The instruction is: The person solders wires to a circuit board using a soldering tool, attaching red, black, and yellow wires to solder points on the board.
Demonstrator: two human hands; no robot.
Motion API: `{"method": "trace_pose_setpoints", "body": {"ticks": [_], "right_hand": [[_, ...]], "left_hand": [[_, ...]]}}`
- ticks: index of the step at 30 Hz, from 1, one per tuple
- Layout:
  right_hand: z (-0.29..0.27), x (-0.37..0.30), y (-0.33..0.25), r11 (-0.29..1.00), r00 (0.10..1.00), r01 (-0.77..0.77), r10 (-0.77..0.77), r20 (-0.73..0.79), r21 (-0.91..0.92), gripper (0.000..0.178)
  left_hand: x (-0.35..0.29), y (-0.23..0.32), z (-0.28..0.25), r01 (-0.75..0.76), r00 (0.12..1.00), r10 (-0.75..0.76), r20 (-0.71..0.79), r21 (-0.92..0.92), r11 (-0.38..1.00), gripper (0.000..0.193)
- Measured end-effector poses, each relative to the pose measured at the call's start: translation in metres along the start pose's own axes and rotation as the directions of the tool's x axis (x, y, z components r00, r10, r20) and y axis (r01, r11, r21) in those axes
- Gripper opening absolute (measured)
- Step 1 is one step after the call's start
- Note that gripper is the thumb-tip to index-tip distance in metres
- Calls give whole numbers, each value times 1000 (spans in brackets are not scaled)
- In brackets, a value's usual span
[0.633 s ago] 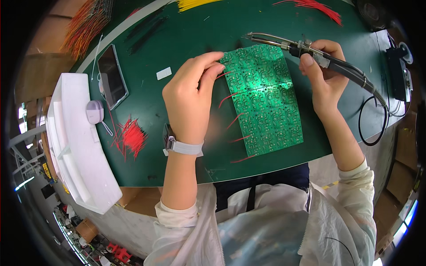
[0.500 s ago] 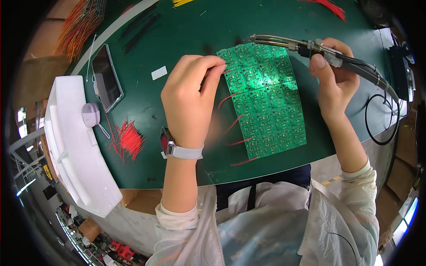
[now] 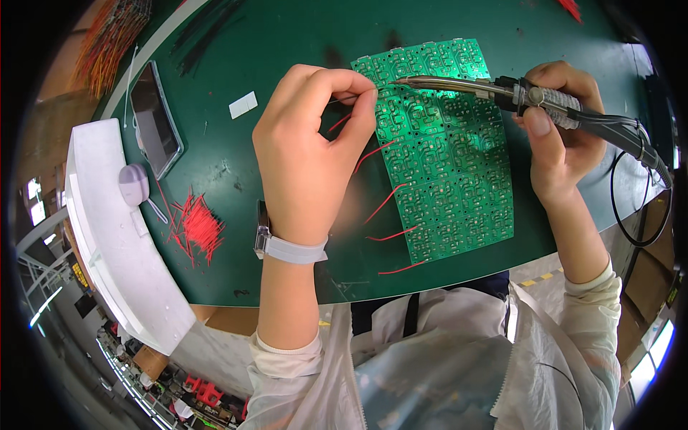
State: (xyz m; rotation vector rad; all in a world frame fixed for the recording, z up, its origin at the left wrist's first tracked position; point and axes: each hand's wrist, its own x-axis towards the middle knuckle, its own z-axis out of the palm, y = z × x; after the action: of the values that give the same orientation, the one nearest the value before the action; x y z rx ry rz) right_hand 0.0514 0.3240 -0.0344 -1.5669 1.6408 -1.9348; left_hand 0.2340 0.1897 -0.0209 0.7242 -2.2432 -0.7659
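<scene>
Fingers of the left hand (image 3: 301, 154) are pressed against the thumb beside the far left corner of the green circuit board (image 3: 451, 172), pinching what looks like a thin dark wire (image 3: 342, 99). To the board's right, the right hand (image 3: 566, 143) curls its fingers round a soldering iron (image 3: 459, 84), its slim end lying over the board near the left fingertips. Five red wires (image 3: 385, 203) stick out along the board's left edge, and the board lies flat on the green table (image 3: 344, 276). Farther left of the board come a heap of loose red wires (image 3: 202, 226), a white pad (image 3: 243, 104), a phone (image 3: 156, 122), a lilac case (image 3: 134, 184) and a white foam piece (image 3: 107, 222); beyond its far left corner, black wires (image 3: 204, 32) and a bundle of orange ones.
</scene>
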Motion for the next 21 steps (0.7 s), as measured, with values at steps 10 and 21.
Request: {"method": "trace_pose_setpoints", "body": {"ticks": [10,21], "right_hand": [[7,24,19,999,999,-30,30,37,15,31],[12,51,42,998,996,-57,58,61,-30,32]], "left_hand": [[30,-19,0,26,1000,-25,16,-57,998,10],[63,-37,0,41,999,-39,34,-42,998,9]]}}
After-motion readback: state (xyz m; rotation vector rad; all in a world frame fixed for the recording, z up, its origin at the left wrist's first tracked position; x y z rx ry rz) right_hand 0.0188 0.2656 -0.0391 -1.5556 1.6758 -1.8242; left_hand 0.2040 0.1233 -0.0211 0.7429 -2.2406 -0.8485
